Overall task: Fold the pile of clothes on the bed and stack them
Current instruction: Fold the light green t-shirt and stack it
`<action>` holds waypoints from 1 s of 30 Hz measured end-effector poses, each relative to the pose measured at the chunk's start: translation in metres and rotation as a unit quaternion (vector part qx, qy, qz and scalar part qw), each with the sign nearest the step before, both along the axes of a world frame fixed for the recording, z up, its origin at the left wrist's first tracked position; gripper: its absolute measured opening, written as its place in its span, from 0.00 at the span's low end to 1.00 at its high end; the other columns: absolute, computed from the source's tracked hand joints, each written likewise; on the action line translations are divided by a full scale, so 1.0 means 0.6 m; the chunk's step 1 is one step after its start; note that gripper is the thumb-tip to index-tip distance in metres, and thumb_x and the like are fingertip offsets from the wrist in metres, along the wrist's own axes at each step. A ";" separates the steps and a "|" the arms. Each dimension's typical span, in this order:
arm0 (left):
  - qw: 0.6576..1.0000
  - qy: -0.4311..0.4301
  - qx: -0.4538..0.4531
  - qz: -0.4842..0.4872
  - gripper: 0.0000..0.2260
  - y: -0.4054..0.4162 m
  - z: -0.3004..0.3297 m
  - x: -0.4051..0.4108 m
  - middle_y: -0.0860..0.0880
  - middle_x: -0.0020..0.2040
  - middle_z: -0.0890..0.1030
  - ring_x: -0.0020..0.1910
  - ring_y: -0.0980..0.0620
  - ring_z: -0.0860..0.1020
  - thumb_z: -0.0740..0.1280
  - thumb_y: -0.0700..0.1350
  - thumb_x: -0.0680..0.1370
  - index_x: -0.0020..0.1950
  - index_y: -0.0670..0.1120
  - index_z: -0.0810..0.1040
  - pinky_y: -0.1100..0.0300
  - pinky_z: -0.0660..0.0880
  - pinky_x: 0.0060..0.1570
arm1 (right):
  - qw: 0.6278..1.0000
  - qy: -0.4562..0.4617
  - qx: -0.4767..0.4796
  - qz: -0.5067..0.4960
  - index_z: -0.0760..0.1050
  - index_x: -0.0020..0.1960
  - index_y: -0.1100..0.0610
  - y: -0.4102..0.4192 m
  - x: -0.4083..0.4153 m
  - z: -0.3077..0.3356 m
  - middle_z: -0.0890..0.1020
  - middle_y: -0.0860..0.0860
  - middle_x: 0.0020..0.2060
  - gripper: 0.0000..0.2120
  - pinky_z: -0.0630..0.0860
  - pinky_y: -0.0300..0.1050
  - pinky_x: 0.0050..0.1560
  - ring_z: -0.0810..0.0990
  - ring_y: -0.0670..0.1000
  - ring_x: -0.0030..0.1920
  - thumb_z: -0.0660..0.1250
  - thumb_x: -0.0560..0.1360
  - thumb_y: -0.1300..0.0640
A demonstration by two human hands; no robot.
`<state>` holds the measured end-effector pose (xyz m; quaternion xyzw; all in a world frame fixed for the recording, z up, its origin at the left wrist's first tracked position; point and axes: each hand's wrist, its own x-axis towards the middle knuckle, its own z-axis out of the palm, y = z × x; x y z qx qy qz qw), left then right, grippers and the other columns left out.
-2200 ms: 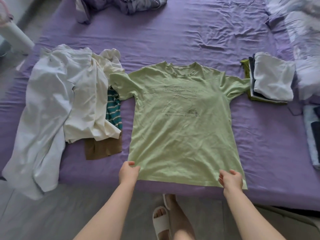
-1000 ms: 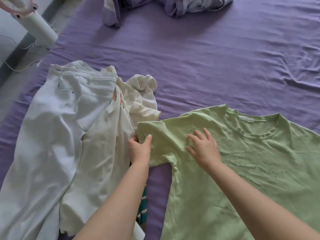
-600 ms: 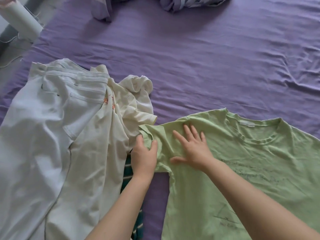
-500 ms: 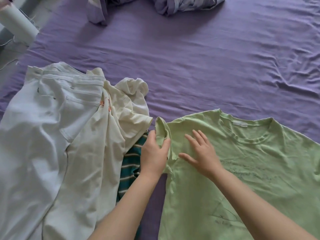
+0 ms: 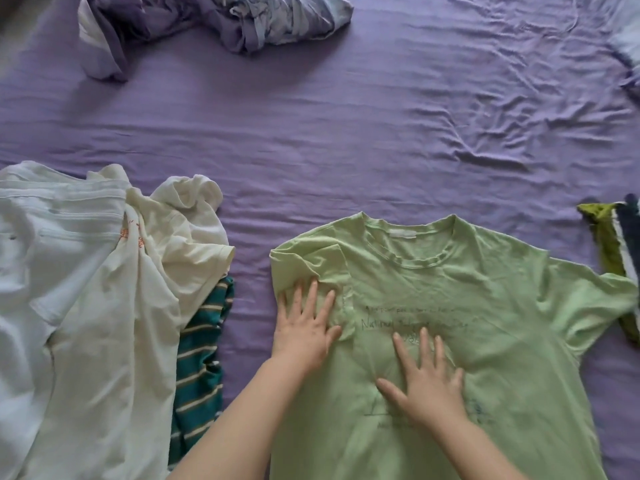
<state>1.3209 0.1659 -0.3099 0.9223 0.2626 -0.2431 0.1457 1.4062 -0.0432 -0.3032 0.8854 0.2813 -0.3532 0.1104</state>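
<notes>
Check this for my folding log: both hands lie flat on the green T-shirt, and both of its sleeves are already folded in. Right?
Not quite. The head view shows only one sleeve folded in, under the left hand. The other sleeve of the green T-shirt is spread out towards the folded stack. Both hands, with the right hand on the chest, do lie flat.

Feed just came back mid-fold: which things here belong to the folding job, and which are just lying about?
Job:
green T-shirt, left sleeve folded in
left hand and right hand, flat on it
unfolded pile
folded stack

Lying about:
crumpled purple bedding
purple sheet
</notes>
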 end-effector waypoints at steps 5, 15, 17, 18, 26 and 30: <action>0.999 0.022 0.043 0.004 0.30 -0.008 0.009 0.009 0.47 0.78 0.37 0.77 0.42 0.37 0.49 0.62 0.81 0.78 0.55 0.39 0.40 0.36 0.71 | 1.000 0.022 -0.015 0.016 0.30 0.74 0.38 0.008 0.014 0.008 0.29 0.53 0.74 0.40 0.49 0.72 0.68 0.30 0.59 0.75 0.49 0.72 0.26; 0.997 -0.039 -0.008 0.063 0.22 -0.172 0.080 0.092 0.48 0.74 0.63 0.74 0.47 0.59 0.58 0.49 0.81 0.75 0.50 0.60 0.49 0.55 0.73 | 0.987 0.023 0.151 -0.044 0.67 0.70 0.49 -0.089 0.117 0.069 0.61 0.51 0.74 0.20 0.64 0.49 0.68 0.60 0.52 0.73 0.60 0.78 0.48; 0.994 -0.055 -0.049 0.085 0.23 -0.228 0.082 0.116 0.48 0.74 0.63 0.74 0.48 0.60 0.58 0.49 0.81 0.75 0.49 0.60 0.52 0.58 0.72 | 0.986 0.000 0.157 -0.059 0.71 0.67 0.52 -0.145 0.173 0.077 0.67 0.52 0.70 0.17 0.66 0.47 0.66 0.64 0.53 0.70 0.60 0.79 0.50; 0.991 -0.059 -0.074 0.096 0.23 -0.258 0.082 0.131 0.48 0.75 0.63 0.74 0.48 0.60 0.59 0.49 0.81 0.76 0.49 0.60 0.53 0.58 0.72 | 0.987 -0.017 0.151 -0.056 0.71 0.66 0.53 -0.176 0.204 0.078 0.68 0.52 0.69 0.17 0.67 0.46 0.65 0.66 0.53 0.69 0.60 0.79 0.51; 0.947 -0.119 -0.230 0.189 0.18 -0.444 0.083 0.284 0.48 0.68 0.72 0.67 0.51 0.69 0.62 0.47 0.80 0.70 0.47 0.70 0.62 0.61 0.67 | 0.950 -0.122 0.205 -0.200 0.63 0.71 0.64 -0.320 0.405 0.068 0.66 0.61 0.69 0.21 0.60 0.49 0.68 0.65 0.60 0.69 0.59 0.79 0.60; 0.913 -0.133 -0.286 0.260 0.17 -0.483 0.088 0.332 0.50 0.65 0.75 0.64 0.53 0.72 0.63 0.46 0.80 0.69 0.47 0.72 0.62 0.66 0.64 | 0.973 -0.167 0.156 -0.030 0.51 0.77 0.58 -0.316 0.467 0.059 0.49 0.57 0.77 0.26 0.57 0.49 0.72 0.49 0.55 0.77 0.52 0.80 0.64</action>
